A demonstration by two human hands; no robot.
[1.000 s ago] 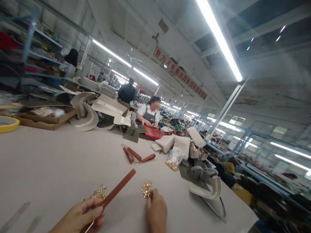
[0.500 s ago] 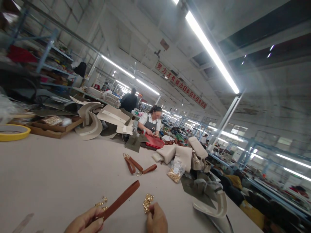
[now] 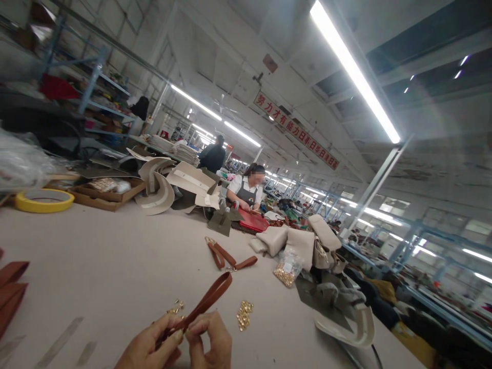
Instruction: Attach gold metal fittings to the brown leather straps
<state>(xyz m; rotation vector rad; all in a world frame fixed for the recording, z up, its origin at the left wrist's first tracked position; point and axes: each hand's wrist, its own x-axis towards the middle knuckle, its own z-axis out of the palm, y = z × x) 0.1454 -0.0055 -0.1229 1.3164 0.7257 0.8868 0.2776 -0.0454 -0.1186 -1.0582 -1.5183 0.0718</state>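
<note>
A looped brown leather strap [image 3: 213, 296] stands up from my left hand [image 3: 151, 342], which is closed around its lower end. Pressed against that same end is my right hand [image 3: 210, 335], its thumb and fingertips pinched together; whatever lies between them is hidden. Just right of it, a small pile of gold metal rivets [image 3: 245, 314] rests on the table. More gold pieces [image 3: 176, 308] lie behind my left hand, partly covered by it. Further back are brown straps [image 3: 223, 253] with metal clasps.
A clear bag of gold pieces [image 3: 286, 274] sits beside beige bags [image 3: 300, 246] at right. Yellow tape [image 3: 44, 201] and a cardboard tray [image 3: 103, 201] stand at back left. Brown leather pieces [image 3: 11, 292] lie at left. A co-worker [image 3: 246, 192] handles a red item across the table.
My right hand has moved left from the rivet pile to the strap's lower end and now meets my left hand. The whole view has shifted, with more of the table's left side showing.
</note>
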